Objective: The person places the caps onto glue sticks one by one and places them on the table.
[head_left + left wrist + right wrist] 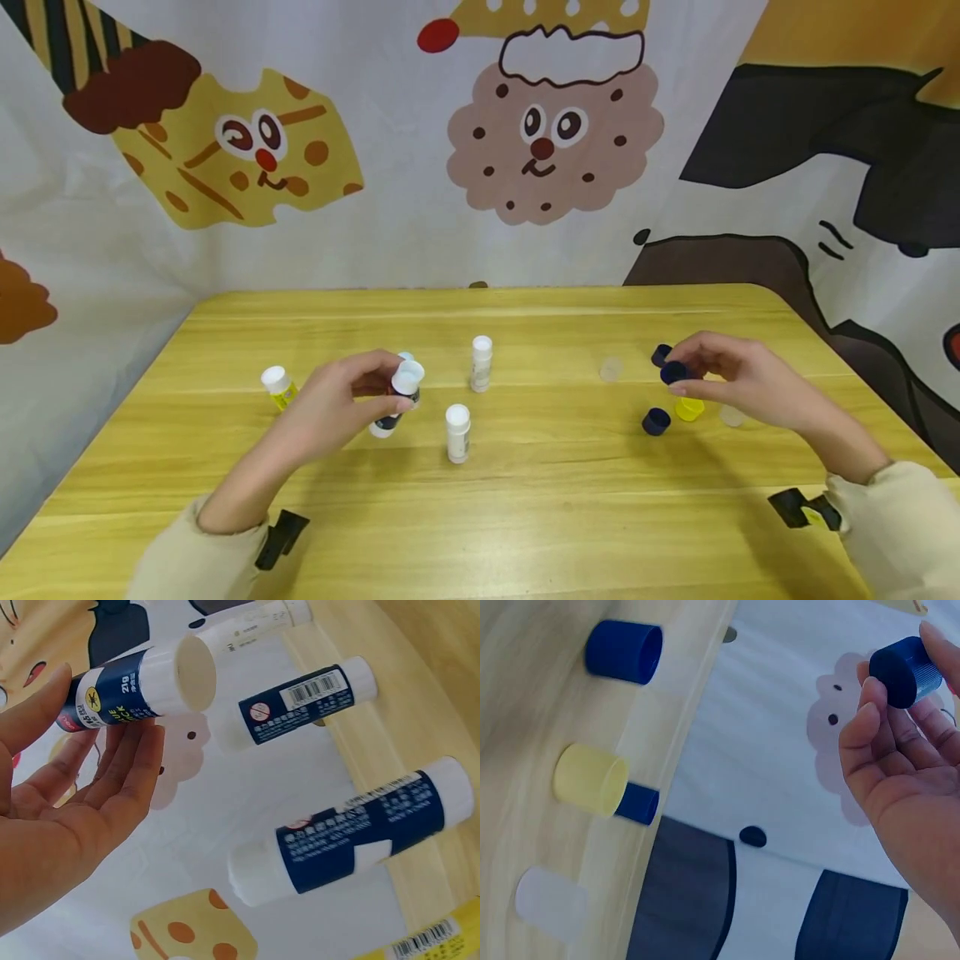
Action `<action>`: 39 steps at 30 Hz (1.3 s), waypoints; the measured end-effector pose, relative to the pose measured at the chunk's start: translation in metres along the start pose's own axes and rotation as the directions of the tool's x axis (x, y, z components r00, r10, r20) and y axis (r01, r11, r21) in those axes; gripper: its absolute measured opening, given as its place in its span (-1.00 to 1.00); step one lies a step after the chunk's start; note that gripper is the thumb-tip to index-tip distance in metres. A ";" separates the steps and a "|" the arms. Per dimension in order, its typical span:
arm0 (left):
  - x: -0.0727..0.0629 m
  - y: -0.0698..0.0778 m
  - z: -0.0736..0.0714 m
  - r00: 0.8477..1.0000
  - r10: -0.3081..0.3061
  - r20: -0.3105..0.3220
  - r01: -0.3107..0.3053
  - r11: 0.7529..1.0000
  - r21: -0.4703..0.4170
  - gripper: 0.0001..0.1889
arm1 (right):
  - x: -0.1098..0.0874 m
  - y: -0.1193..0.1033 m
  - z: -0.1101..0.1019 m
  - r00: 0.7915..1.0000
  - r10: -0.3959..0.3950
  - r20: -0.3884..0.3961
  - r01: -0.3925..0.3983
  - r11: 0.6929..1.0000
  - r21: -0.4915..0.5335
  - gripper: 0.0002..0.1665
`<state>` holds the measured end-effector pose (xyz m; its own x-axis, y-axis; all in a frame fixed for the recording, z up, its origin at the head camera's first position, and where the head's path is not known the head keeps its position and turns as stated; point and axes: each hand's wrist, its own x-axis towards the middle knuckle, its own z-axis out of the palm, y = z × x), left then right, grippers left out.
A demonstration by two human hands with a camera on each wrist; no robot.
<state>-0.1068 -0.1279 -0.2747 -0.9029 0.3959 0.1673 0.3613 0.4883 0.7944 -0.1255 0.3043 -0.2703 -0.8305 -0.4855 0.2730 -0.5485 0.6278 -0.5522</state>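
My left hand [341,404] pinches a glue stick [112,690] with a dark blue label between thumb and fingers, above the table. The stick has no cap on it, and its white round end points up. Beneath and behind it stand two more blue-labelled glue sticks [352,829], mostly covered by the hand in the head view. On the right, my right hand [738,379] holds a dark blue cap [905,671] by its sides, lifted over other caps. Just below are a yellow cap [689,409] and another dark blue cap [656,422].
Two white-labelled glue sticks [458,433] stand upright mid-table. A yellow glue stick [279,386] stands left of the left hand. Translucent caps [611,369] and a further blue cap [661,356] lie around the right hand. A printed cloth [405,250] hangs behind the wooden table [555,517].
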 end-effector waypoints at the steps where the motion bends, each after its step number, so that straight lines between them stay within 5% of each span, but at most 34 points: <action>1: 0.001 0.001 0.000 1.000 0.002 -0.002 -0.002 1.000 0.010 -0.74 | 0.002 -0.001 0.001 1.000 -0.006 -0.002 0.006 1.000 -0.007 -0.67; 9: 0.006 0.008 0.001 0.999 -0.015 -0.030 0.018 0.997 0.077 -0.72 | 0.017 -0.010 0.010 1.000 0.003 -0.015 -0.002 1.000 0.010 -0.70; 15: 0.011 0.010 0.001 0.997 0.035 -0.073 -0.026 0.991 0.129 -0.72 | 0.026 -0.017 0.015 0.999 0.037 -0.018 -0.036 0.998 0.049 -0.71; 31: 0.022 0.017 0.009 0.999 0.015 -0.031 -0.009 0.985 0.174 -0.69 | 0.044 -0.024 0.035 0.996 -0.070 -0.062 0.072 0.997 0.038 -0.71; 39: 0.027 0.024 0.014 0.999 0.038 -0.037 -0.031 0.982 0.189 -0.73 | 0.052 -0.037 0.043 0.992 -0.117 -0.056 0.123 0.985 0.123 -0.69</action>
<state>-0.1192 -0.0944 -0.2588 -0.8965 0.3851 0.2192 0.4262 0.6140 0.6643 -0.1442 0.2299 -0.2702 -0.7646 -0.5211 0.3793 -0.6306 0.4833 -0.6073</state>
